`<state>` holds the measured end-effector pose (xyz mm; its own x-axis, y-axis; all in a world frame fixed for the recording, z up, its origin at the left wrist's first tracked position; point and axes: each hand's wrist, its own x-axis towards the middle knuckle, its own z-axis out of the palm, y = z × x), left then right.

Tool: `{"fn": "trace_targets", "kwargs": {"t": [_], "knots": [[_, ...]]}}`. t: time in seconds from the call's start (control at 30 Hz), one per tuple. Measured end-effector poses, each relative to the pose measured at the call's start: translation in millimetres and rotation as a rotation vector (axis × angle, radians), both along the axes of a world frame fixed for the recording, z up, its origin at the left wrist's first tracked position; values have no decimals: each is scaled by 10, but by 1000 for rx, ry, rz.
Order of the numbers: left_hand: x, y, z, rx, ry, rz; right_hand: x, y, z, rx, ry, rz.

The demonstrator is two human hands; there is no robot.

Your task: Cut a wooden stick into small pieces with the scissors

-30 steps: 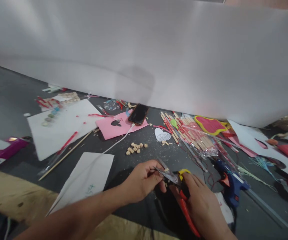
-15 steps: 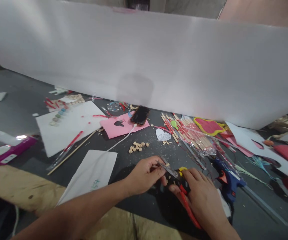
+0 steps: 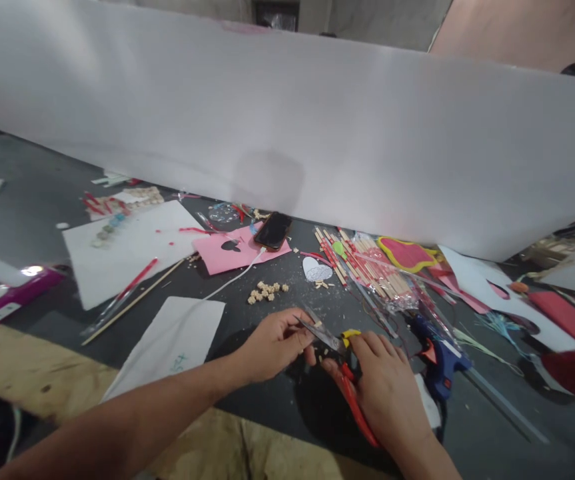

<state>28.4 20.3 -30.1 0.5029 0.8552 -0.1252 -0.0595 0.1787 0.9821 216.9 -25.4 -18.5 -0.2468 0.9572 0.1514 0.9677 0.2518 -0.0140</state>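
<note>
My right hand [image 3: 390, 383] is wrapped round scissors [image 3: 328, 339] with red and yellow handles. Their slim metal blades are parted and point left towards my left hand [image 3: 280, 343]. A tiny pale wooden piece [image 3: 318, 325] shows between the blades. The fingertips of my left hand are pinched together by the blade tips; what they hold is too small or hidden. A cluster of small pale wooden bits [image 3: 267, 292] lies on the dark table just beyond. Short stick pieces [image 3: 322, 285] rest beside a white paper heart [image 3: 316, 269].
A blue glue gun [image 3: 442, 363] lies to the right of my right hand. Further back are wrapped wooden sticks [image 3: 367, 267], a phone [image 3: 273, 231] on pink paper [image 3: 217, 257], and white sheets. A magenta tool [image 3: 17, 293] sits far left. A tall white panel [image 3: 287, 120] closes off the back.
The whole scene has shifted slightly left as the view turned. The scissors' blades stand wider apart, and the small wooden piece now shows between them.
</note>
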Motion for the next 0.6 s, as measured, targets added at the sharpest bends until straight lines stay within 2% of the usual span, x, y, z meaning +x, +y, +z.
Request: {"fn": "trace_targets", "kwargs": {"t": [0.33,0.6], "knots": [[20,1,-13,-15,-5,8,6,-16,-40,36,18,-4],[24,-9,58,-54,-30,-9,42,-1,-52,36,54,33]]}}
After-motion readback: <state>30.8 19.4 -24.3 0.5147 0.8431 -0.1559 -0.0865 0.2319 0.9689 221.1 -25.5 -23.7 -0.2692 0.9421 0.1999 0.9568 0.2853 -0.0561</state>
